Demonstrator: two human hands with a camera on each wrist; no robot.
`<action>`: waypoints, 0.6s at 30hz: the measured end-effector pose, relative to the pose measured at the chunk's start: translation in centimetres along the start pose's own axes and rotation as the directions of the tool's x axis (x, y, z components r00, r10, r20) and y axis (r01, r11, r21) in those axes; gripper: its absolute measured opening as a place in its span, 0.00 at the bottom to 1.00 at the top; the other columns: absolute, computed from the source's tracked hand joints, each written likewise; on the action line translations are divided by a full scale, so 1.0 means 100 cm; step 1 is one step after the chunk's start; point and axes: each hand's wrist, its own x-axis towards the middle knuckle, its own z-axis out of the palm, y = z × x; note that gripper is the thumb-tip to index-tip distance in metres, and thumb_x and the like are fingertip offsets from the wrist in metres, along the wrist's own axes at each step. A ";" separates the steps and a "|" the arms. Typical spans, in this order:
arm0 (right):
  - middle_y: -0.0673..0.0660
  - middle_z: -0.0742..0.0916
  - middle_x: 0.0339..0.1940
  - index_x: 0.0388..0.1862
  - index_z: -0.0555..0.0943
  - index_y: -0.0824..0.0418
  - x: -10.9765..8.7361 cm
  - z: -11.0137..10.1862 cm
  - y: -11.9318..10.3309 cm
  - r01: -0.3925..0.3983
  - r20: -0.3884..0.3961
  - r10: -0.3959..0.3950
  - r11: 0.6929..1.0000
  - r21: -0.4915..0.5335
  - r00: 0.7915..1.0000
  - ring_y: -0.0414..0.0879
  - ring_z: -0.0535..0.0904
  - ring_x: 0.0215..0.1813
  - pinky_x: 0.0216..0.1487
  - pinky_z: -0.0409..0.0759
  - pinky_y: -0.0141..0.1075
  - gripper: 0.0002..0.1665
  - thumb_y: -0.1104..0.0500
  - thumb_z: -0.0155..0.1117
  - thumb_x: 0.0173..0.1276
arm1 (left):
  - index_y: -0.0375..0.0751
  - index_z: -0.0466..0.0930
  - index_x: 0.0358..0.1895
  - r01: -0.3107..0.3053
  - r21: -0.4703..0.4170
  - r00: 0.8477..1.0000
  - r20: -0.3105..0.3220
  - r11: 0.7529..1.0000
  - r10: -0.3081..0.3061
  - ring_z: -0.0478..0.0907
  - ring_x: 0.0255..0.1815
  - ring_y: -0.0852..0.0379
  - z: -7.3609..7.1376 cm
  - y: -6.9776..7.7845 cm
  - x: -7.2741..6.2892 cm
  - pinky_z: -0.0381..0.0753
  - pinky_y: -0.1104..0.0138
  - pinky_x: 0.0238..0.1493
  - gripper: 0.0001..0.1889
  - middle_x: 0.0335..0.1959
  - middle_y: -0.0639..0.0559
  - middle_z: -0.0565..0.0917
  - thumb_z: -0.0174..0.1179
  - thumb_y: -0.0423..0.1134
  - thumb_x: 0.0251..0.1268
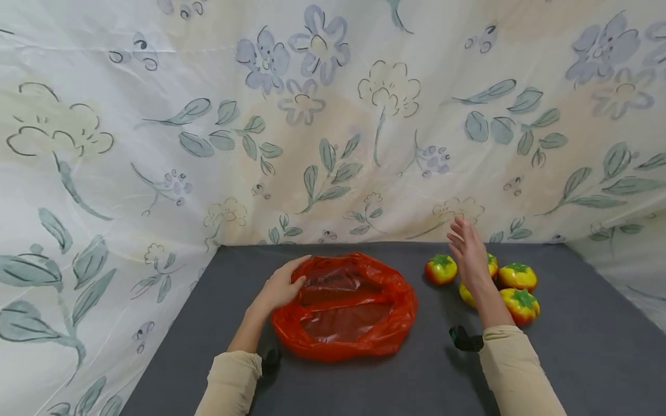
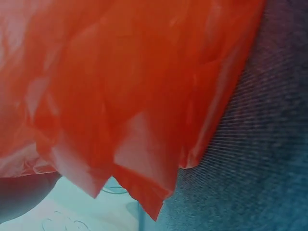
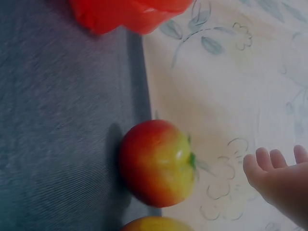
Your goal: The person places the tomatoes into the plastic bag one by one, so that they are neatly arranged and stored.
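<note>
A red plastic bag (image 1: 346,348) stands on the dark table with its mouth spread wide. My left hand (image 1: 281,286) holds the bag's left rim, the thumb on the inner side. Red film fills most of the left wrist view, with part of the left hand (image 2: 26,195) at the lower left. My right hand (image 1: 470,254) is raised with its fingers extended and nothing in it, overlapping several glossy red-and-yellow, tomato-like fruits in the head view. One such fruit (image 1: 440,270) sits left of that hand; another (image 1: 521,307) lies to its right. Green leafy caps top them.
The dark grey table (image 1: 374,384) ends at the back against a hanging floral cloth (image 1: 354,133), which also flanks both sides. A small black device (image 1: 466,340) is strapped at my right wrist, close to the cuff.
</note>
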 end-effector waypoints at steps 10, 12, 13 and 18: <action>0.63 0.55 0.76 0.77 0.51 0.57 -0.004 -0.009 0.013 -0.084 -0.057 0.076 0.985 -0.151 0.996 0.57 0.49 0.75 0.71 0.48 0.48 0.44 0.33 0.39 0.71 | 0.43 0.63 0.71 -0.189 0.035 0.977 0.103 0.981 0.185 0.51 0.73 0.43 -0.003 0.007 -0.007 0.57 0.43 0.64 0.29 0.73 0.45 0.58 0.58 0.33 0.67; 0.62 0.55 0.76 0.77 0.51 0.57 -0.004 -0.011 0.014 -0.099 -0.063 0.088 0.977 -0.187 0.994 0.57 0.49 0.75 0.71 0.48 0.49 0.45 0.32 0.38 0.70 | 0.42 0.65 0.70 -0.215 0.046 0.970 0.123 0.975 0.209 0.49 0.74 0.44 -0.004 0.007 -0.009 0.56 0.43 0.65 0.28 0.73 0.45 0.59 0.59 0.33 0.67; 0.62 0.55 0.76 0.77 0.51 0.57 -0.004 -0.011 0.014 -0.108 -0.069 0.095 0.973 -0.205 0.993 0.57 0.49 0.75 0.71 0.49 0.49 0.45 0.32 0.37 0.70 | 0.41 0.66 0.69 -0.229 0.055 0.967 0.127 0.972 0.220 0.48 0.74 0.44 -0.004 0.007 -0.010 0.55 0.43 0.65 0.28 0.73 0.45 0.59 0.59 0.33 0.66; 0.61 0.54 0.77 0.78 0.50 0.55 -0.001 -0.014 0.017 -0.196 -0.113 0.170 0.937 -0.288 0.979 0.57 0.49 0.75 0.71 0.49 0.51 0.46 0.30 0.37 0.70 | 0.42 0.71 0.66 -0.269 0.101 0.959 0.113 0.958 0.258 0.49 0.74 0.47 -0.004 0.004 -0.016 0.55 0.45 0.66 0.25 0.72 0.47 0.62 0.60 0.35 0.65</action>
